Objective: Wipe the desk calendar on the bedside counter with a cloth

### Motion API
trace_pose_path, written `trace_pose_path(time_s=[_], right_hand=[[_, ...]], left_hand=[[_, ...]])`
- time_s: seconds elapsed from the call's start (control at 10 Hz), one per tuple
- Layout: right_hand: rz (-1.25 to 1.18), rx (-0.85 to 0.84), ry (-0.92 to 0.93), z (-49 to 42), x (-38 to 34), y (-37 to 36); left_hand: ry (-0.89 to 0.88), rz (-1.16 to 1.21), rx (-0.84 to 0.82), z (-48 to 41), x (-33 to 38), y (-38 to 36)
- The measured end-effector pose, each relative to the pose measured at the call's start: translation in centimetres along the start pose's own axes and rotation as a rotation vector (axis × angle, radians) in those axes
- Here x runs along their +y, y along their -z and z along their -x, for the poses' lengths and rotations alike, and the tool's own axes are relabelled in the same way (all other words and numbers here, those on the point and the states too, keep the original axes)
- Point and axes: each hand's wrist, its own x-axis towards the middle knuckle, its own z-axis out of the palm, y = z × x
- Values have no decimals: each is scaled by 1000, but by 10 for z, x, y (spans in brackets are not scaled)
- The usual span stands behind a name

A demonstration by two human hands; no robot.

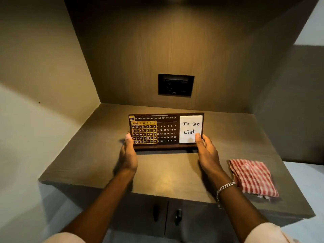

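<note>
Hands grip the calendar (166, 130) at both ends. It stands upright near the middle of the counter (98, 155), facing the camera, with its base on the wood. The left hand (128, 155) closes on the left edge, thumb pressed against the front beside the gold frame (144, 132) over the date grid, the other fingers hidden behind. The right hand (208, 153) closes on the right edge, thumb lying on the lower corner of the white note (190, 128) marked "To Do List", its other fingers also behind the board. A bracelet (225, 187) circles the right wrist. The cloth (253, 178), red-and-white checked and folded, lies flat on the counter to the right of the right forearm, near the front edge, apart from the calendar and untouched. A black socket plate (175, 84) sits in the back panel above the calendar. Two cabinet handles (178, 216) show below the counter.
</note>
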Motion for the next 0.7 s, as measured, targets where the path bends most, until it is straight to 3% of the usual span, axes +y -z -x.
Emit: trace_pose_path(time_s=[0.3, 0.6, 0.7], right_hand=[[49, 60, -4, -94, -7, -1], [36, 215, 21, -105, -14, -11], [-246, 395, 527, -61, -53, 2]], left_hand=[[-2, 58, -180, -106, 30, -26], [-97, -18, -150, -143, 35, -43], [-316, -174, -43, -120, 50, -42]])
